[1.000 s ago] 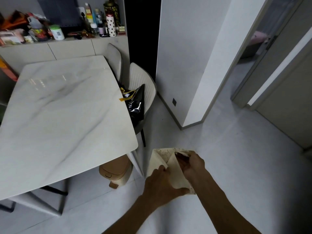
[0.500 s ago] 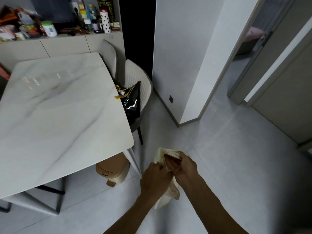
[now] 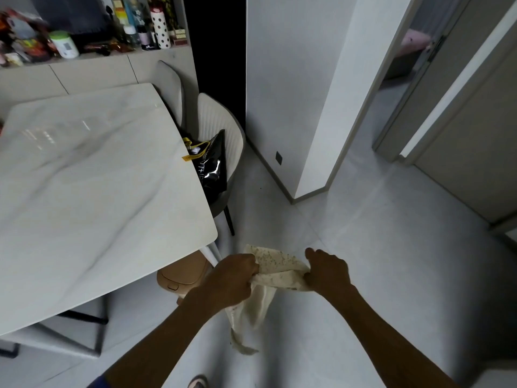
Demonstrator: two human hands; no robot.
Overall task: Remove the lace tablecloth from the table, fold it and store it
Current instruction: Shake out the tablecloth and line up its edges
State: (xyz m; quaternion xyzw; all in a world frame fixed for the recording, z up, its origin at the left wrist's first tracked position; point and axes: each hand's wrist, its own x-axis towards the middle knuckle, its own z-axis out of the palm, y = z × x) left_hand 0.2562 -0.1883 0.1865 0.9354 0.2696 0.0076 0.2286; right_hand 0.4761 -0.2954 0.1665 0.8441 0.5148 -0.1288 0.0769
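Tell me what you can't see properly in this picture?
- Head view: left hand and right hand cover the cloth where they hold it.
- Table is cut off by the left edge.
- Shelf bottles: labels too small.
- Foot is cut off at the bottom edge.

Fingers of the left hand (image 3: 232,278) and right hand (image 3: 327,273) curl out of sight into the tablecloth (image 3: 275,268), whose lace pattern is blurred. The bench (image 3: 92,191) is cut by the left edge and hides part of the black bag (image 3: 214,166) and, apparently, a tan bin (image 3: 183,275). Shelf clutter (image 3: 33,43) is too small to identify.
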